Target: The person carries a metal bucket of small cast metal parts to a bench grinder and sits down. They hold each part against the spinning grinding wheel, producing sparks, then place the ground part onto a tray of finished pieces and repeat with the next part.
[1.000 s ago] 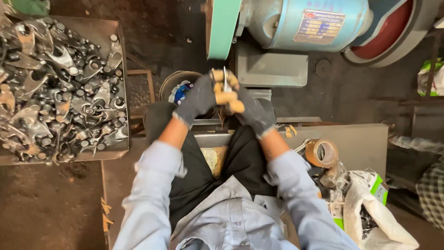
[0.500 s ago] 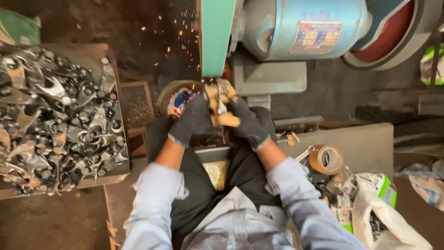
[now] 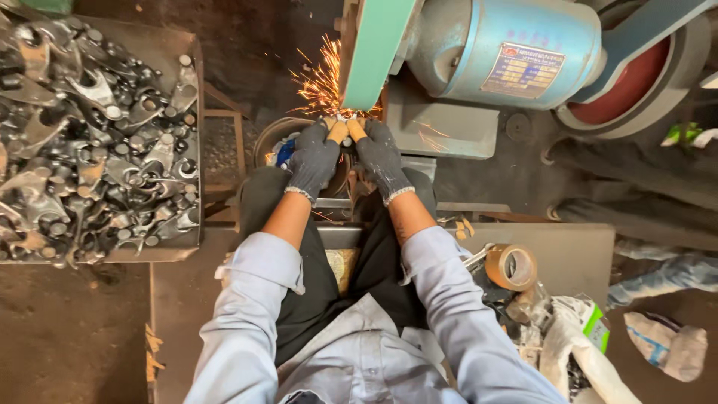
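Below the green sanding belt (image 3: pixel 374 52) of the blue-motored grinder (image 3: pixel 508 56), dark-gloved left hand (image 3: pixel 314 158) and right hand (image 3: pixel 381 158) pinch a small metal part (image 3: pixel 343 120) against the belt edge; orange sparks (image 3: pixel 321 78) fly up-left. Dirty dark floor (image 3: pixel 67 337). Metal tray of grey forged parts (image 3: pixel 90 135) crowds left; brown tape roll (image 3: pixel 511 266) and white bags (image 3: pixel 576 352) crowd right.

This is a metal workshop. A big blue motor (image 3: pixel 516 56) drives a green sanding belt (image 3: pixel 378 49), and bright sparks (image 3: pixel 323 78) fly off it. A tray (image 3: pixel 161 253) full of grey metal parts (image 3: pixel 90 142) sits close by. The floor (image 3: pixel 67 329) is dark and dirty.
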Tool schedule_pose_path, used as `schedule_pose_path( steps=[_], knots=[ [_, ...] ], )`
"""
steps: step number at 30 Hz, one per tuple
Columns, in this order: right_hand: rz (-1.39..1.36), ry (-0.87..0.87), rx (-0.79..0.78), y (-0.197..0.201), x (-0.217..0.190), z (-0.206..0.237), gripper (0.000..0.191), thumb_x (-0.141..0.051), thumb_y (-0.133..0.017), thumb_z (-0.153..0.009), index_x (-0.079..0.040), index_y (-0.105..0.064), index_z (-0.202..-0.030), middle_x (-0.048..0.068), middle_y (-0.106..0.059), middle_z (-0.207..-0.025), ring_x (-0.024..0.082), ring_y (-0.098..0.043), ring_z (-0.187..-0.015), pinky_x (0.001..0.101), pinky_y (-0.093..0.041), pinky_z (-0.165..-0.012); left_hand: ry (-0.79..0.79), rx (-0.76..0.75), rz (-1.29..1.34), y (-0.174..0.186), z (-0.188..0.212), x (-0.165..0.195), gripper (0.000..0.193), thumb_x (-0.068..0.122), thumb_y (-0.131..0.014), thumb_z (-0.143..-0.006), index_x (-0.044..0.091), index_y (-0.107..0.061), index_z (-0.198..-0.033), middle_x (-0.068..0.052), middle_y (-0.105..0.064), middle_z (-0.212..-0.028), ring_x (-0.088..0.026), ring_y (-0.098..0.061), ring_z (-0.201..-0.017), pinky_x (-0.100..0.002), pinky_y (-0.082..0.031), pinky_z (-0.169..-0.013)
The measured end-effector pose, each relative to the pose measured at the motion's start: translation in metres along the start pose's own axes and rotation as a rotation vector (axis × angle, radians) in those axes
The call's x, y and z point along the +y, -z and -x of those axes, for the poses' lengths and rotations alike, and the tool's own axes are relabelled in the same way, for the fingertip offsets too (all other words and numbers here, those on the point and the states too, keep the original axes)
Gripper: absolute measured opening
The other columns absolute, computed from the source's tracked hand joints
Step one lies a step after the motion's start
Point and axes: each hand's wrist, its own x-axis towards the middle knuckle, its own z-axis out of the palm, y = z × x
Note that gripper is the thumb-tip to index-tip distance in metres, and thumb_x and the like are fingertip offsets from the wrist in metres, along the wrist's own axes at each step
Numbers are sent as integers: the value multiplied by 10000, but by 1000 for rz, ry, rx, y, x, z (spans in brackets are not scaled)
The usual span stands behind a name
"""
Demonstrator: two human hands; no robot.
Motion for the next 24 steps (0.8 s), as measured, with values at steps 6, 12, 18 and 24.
schedule_pose_path(
  steps=[6,12,18,24],
  knots=[
    [-129,-323,216,26,8,15,304,-368,-676,-930,-97,-725,-1058,25,-703,-816,138,-624,-689,307,-477,-535,11,-151,-345,-12,-2,17,394,465,-605,-1014,117,-724,-1156,-199,-721,-1102,-408,-676,-1008,-490,-518,-841],
    [-729,48,129,24,14,12,264,-280,-696,-953,-62,-653,-1095,52,-695,-941,190,-684,-817,348,-588,-679,23,-355,455,-11,10,14,545,334,-810,-856,35,-558,-1235,-49,-744,-942,-196,-738,-868,-363,-569,-759],
    [-1004,-128,104,3,-2,-18,276,-251,-675,-979,-11,-630,-1108,110,-692,-955,258,-686,-807,431,-604,-711,213,-317,995,-30,-5,23,342,237,-797,-904,-40,-707,-1083,-23,-692,-886,-148,-600,-774,-338,-458,-671],
    [-330,-61,301,8,0,42,294,-292,-704,-979,-103,-666,-1202,23,-645,-999,136,-592,-868,314,-499,-728,-363,-136,-154,88,-23,1,373,401,-706,-863,92,-758,-1065,-166,-747,-960,-292,-713,-825,-391,-541,-723]
  ],
)
